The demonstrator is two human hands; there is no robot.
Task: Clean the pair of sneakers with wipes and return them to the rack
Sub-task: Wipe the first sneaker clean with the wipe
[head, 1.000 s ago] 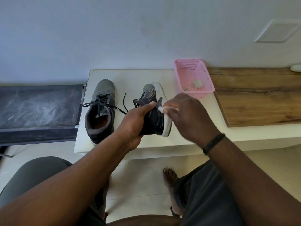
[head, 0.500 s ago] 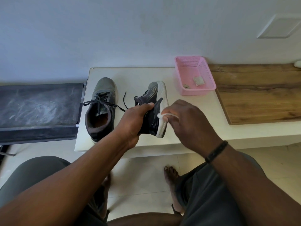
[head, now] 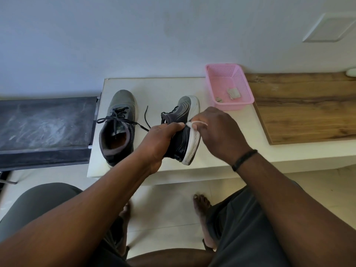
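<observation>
While the dark grey white-soled sneaker (head: 180,135) is gripped on edge over the white desk (head: 212,151) by the left hand (head: 159,140), a white wipe (head: 192,124) is pinched by the right hand (head: 217,132); slippage under rubbing pressure is judged possible.

Head-worn camera looks steeply down, close over the white bench (head: 169,87).

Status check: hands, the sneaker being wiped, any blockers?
Left hand grips tilted sneaker at the heel. Right hand pinches wipe against its white sole edge. Other sneaker flat on bench, untouched. No blockers visible.
</observation>
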